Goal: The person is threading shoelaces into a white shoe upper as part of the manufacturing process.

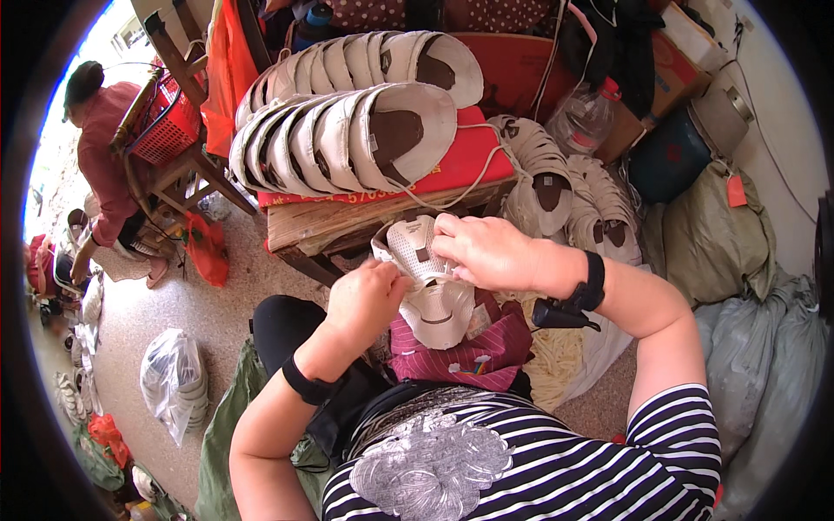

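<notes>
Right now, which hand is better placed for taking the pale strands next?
Probably the right hand: the pale strands lie on its side, while the left hand is farther away. Both hold the shoe upper.

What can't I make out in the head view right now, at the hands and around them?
- Head view: parts of the white shoe upper behind the left hand and right hand, which cover them.
- Head view: most of each nested upper in the front stack, overlapped by its neighbour.
- Head view: details inside the clear plastic bag, blurred by folds and glare.
- Head view: the grey sack, cut off by the lens rim.
</notes>
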{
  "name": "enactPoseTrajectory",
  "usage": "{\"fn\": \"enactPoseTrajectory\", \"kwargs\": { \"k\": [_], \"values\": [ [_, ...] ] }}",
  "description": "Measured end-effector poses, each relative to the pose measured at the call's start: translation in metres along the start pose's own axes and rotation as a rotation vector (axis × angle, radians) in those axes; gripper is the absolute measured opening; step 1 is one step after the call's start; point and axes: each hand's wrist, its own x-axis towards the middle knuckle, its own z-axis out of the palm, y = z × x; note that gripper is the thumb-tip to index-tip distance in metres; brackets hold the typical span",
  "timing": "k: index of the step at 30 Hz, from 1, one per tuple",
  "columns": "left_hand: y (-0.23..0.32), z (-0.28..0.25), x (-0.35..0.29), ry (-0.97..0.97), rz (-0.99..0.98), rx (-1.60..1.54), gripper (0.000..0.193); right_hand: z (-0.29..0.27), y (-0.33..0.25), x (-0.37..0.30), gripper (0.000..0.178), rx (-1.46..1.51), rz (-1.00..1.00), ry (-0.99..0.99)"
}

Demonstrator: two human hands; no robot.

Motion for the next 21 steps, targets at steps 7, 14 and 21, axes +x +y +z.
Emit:
{"fn": "enactPoseTrajectory", "kwargs": {
  "k": [7, 14, 21],
  "values": [
    [-0.011, -0.025, 0.022, -0.126, 0.259, -0.030, 0.035, -0.006, 0.016, 0.011, 0.019, 0.171, 0.115, -0.259],
    [-0.014, 0.003, 0.021, 0.023, 0.091, -0.145, 0.020, 0.036, 0.016, 0.007, 0.023, 0.520, 0.416, 0.025],
    [0.010, 0.027, 0.013, 0.317, -0.240, -0.693, 0.019, 0.055, -0.004, 0.013, 0.019, 1.090, 0.572, 0.324]
  ]
}}
